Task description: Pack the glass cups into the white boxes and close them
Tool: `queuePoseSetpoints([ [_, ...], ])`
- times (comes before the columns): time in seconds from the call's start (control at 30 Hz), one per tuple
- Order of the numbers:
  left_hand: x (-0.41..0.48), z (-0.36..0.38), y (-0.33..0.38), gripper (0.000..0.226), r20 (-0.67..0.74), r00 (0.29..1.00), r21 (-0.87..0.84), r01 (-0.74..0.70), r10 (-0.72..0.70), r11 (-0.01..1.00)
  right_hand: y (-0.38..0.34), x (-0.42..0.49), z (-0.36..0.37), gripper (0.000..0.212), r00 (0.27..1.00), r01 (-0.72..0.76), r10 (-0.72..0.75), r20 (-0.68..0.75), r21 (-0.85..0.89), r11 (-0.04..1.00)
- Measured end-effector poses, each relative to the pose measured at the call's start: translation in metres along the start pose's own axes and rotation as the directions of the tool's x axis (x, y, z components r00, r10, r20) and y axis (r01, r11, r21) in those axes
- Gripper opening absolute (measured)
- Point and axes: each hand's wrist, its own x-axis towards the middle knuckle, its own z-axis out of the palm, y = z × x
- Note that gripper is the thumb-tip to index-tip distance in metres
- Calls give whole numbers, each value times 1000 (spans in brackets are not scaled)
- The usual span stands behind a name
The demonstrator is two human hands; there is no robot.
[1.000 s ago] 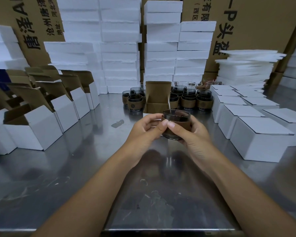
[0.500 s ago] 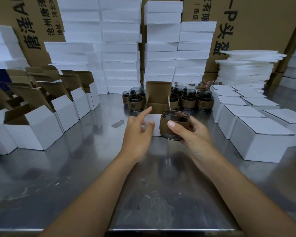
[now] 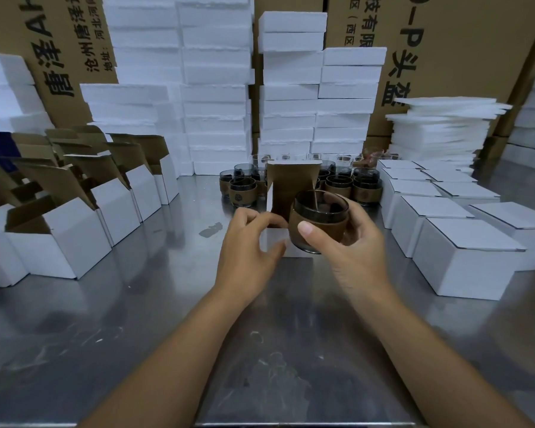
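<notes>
My right hand [image 3: 349,245] grips a dark glass cup [image 3: 317,222] with a brown sleeve, holding it just above the table at centre. Right behind it stands an open white box [image 3: 286,188] with its brown lid flap raised. My left hand [image 3: 247,245] holds the box's front left edge, with fingers and thumb curled around the white front wall. Several more sleeved glass cups [image 3: 338,185] stand in a cluster behind the box.
Open white boxes [image 3: 74,230] line the left side of the steel table [image 3: 136,319]. Closed white boxes [image 3: 467,257] fill the right side. White foam blocks [image 3: 217,88] and brown cartons [image 3: 464,41] are stacked along the back.
My left hand let go of the cup and moved to the open box's front edge. My right hand raised the cup slightly toward the box.
</notes>
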Motion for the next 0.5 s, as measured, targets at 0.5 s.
queuePoseSetpoints([
  [0.5,-5,-2,12,20,-1,972,-3,-233,233,972,-8,1,-1,53,987,150,-153,-49,-58,987],
])
